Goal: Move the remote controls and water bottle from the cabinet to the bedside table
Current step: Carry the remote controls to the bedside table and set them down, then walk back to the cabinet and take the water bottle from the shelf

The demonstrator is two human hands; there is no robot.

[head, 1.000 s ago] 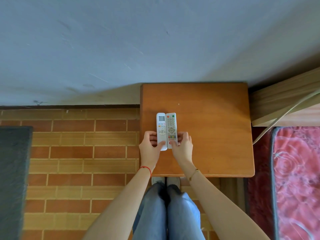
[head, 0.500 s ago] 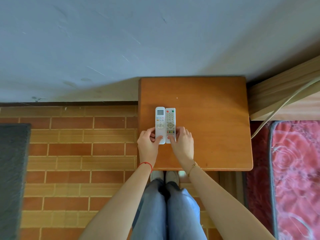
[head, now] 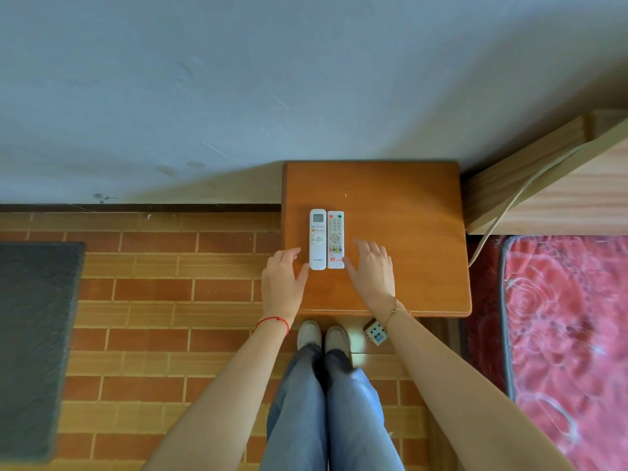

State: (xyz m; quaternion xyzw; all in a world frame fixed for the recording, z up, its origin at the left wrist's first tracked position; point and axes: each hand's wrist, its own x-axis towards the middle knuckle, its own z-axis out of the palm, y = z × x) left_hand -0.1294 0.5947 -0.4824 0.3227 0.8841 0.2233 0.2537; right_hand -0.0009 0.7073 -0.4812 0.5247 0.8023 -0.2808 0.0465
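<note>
Two white remote controls lie side by side, long edges touching, on the wooden tabletop [head: 407,232] of the bedside table: an air-conditioner remote [head: 317,239] with a small screen on the left, a TV remote [head: 335,239] with coloured buttons on the right. The left hand [head: 283,283] sits just left of their near ends, the right hand [head: 372,273] just right (both relaxed, fingers loosely spread, gripping nothing). Whether the thumbs touch the remotes is unclear.

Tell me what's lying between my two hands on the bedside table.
Head view: two remotes side by side, touching: white remote nearer left hand, button remote nearer right hand.
</note>
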